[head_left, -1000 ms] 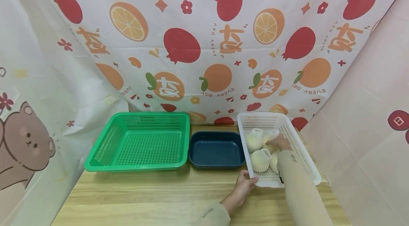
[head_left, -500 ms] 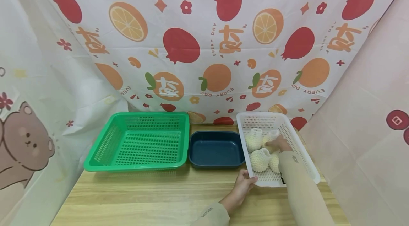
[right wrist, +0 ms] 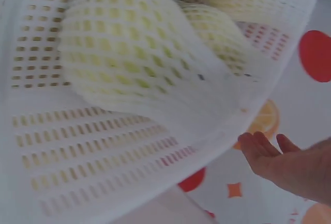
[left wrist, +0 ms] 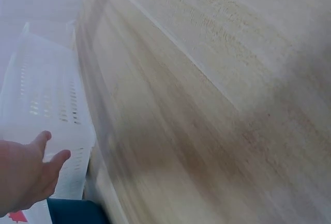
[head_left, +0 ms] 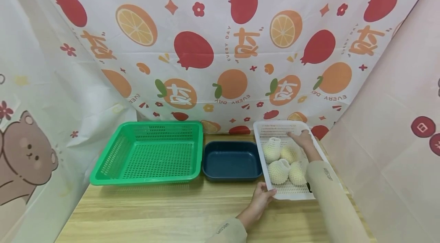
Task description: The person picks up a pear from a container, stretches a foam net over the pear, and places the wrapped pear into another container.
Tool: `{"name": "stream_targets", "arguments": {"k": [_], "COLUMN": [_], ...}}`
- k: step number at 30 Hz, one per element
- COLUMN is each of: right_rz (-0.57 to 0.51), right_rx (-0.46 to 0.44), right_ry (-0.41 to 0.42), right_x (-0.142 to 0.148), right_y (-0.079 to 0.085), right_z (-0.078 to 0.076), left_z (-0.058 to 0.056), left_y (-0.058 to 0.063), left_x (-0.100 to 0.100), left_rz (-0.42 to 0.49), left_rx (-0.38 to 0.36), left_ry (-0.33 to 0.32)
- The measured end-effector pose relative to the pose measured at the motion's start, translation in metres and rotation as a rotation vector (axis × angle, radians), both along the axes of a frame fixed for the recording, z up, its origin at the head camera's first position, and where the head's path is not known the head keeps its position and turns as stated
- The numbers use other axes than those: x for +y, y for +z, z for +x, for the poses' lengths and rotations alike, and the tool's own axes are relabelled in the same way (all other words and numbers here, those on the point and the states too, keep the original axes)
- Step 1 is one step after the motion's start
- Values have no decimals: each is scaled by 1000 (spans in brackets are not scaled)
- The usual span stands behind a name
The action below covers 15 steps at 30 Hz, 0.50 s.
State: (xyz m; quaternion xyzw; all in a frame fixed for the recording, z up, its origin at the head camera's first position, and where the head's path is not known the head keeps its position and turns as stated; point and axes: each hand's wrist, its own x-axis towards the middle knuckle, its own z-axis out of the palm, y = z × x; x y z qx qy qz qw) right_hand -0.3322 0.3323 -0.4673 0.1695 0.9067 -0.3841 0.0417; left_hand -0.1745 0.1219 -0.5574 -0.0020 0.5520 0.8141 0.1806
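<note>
In the head view, my left hand (head_left: 258,201) grips the front left corner of the white basket (head_left: 329,154), its thumb over the rim. Several pale yellow-green fruits in white foam nets lie in that basket, such as a front left fruit (head_left: 279,172) and a back left fruit (head_left: 272,150). Over the basket's back right part is my right hand (head_left: 304,140), fingers extended, apart from the fruits. The right wrist view shows a netted fruit (right wrist: 121,53) up close. Which kind of fruit it is, the net hides.
Left of the white basket stands a dark blue tray (head_left: 232,162). Further left is a green perforated basket (head_left: 103,166). All rest on a wooden table (head_left: 154,212), with a fruit-printed curtain (head_left: 220,52) behind and pale sheets at both sides.
My right hand has come off a netted fruit and moved up towards the back of the white basket, uncovering the fruit beneath. The left hand has kept its hold on the basket.
</note>
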Motion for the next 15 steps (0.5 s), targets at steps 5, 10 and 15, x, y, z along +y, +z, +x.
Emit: {"name": "stream_targets", "arguments": {"k": [5, 10, 15], "right_rz": [19, 31, 51], "right_rx": [198, 340, 451], "right_ry": [-38, 32, 71], "right_x": [-8, -13, -16], "right_y": [14, 15, 13], "right_z": [9, 24, 36], "left_z": [0, 0, -5], "left_y": [2, 17, 64], "left_x": [0, -14, -52], "left_rz": [-195, -319, -337], "left_rx": [162, 326, 519], "left_ry": [95, 219, 191]}}
